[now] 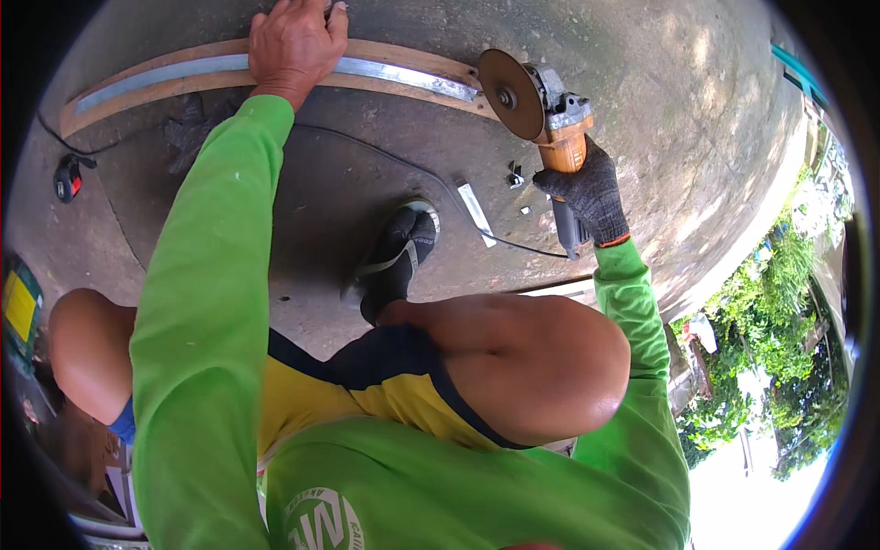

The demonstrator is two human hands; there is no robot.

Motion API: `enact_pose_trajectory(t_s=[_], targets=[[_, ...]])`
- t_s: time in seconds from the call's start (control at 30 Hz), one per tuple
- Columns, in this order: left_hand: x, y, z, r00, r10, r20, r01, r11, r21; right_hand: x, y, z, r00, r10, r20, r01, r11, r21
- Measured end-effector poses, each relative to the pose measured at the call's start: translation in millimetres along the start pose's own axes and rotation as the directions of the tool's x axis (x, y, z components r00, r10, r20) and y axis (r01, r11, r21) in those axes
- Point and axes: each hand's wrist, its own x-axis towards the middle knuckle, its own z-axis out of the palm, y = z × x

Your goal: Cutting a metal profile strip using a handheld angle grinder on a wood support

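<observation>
My bare left hand [295,44] bears down on a shiny metal strip [403,75] that lies along a wooden plank [156,99] on the ground. Its fingers curl over the far side, partly cut off by the picture's upper edge. In a dark knitted glove, my right hand [596,188] is closed around the body of an orange angle grinder [566,147]. The grinder's brown cutting disc [510,94] stands upright by the right end of the strip and plank; whether it touches them I cannot tell.
A black cord [403,163] runs over the concrete floor [697,137] to the grinder. Small metal offcuts [477,215] lie left of my right hand. A tape measure [68,178] is at far left. My sandalled foot [403,243] rests between my arms. Greenery [779,321] shows at right.
</observation>
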Motion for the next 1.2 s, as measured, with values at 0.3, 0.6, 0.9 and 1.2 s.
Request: enact_pose_trajectory(t_s=[0.3,0.6,0.9,1.2], targets=[[6,2,-4,0.994,-0.057,0.095,0.057,0.998,-0.004,-37,-31,-17,0.994,0.106,0.039,-0.113,0.931,0.347],[3,-4,9,0.978,-0.018,0.206,0.002,0.997,0.077,-65,-41,-20,0.982,0.139,-0.125,-0.143,0.99,-0.019],[0,4,-2,0.997,-0.03,0.077,0.033,0.999,-0.039,-33,-4,3,0.991,0.07,-0.117,-0.069,0.998,0.011],[1,5,-2,0.996,-0.012,0.091,0.014,1.0,-0.019,-7,-7,6,0.996,-0.045,-0.081,0.042,0.999,-0.034]])
